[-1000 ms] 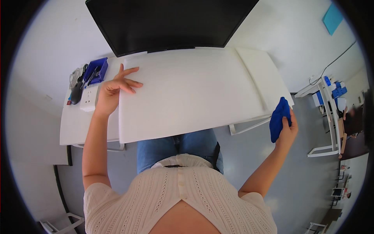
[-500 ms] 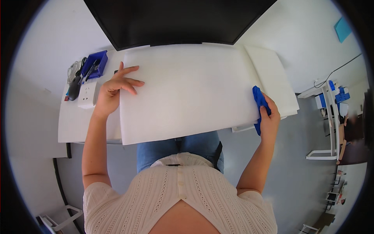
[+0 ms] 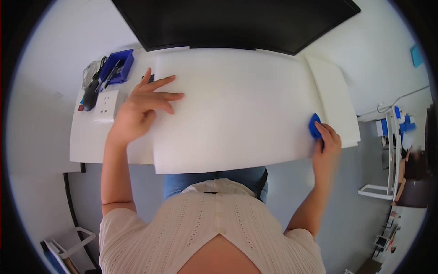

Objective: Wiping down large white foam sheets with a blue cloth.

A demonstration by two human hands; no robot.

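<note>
A large white foam-like sheet (image 3: pixel 237 118) lies over the desk, its near edge overhanging the front. My left hand (image 3: pixel 137 109) is at the sheet's left edge, fingers spread and holding nothing. Whether its fingertips touch the sheet, I cannot tell. At the sheet's right edge, my right hand (image 3: pixel 328 144) has its fingers closed on a bunched blue cloth (image 3: pixel 314 126). Part of the cloth is hidden by the fingers.
A large black monitor (image 3: pixel 237 23) stands behind the sheet. On the left of the desk (image 3: pixel 91 141) are a blue tray (image 3: pixel 129 61) with pens, a black computer mouse (image 3: pixel 91 96), cables and a white socket box (image 3: pixel 107 107). More white sheeting (image 3: pixel 335 98) lies at right.
The whole view has shifted, with desk and monitor placed farther right in it. The blue cloth looks more bunched and shorter in my right hand. My left hand's fingers remain spread.
</note>
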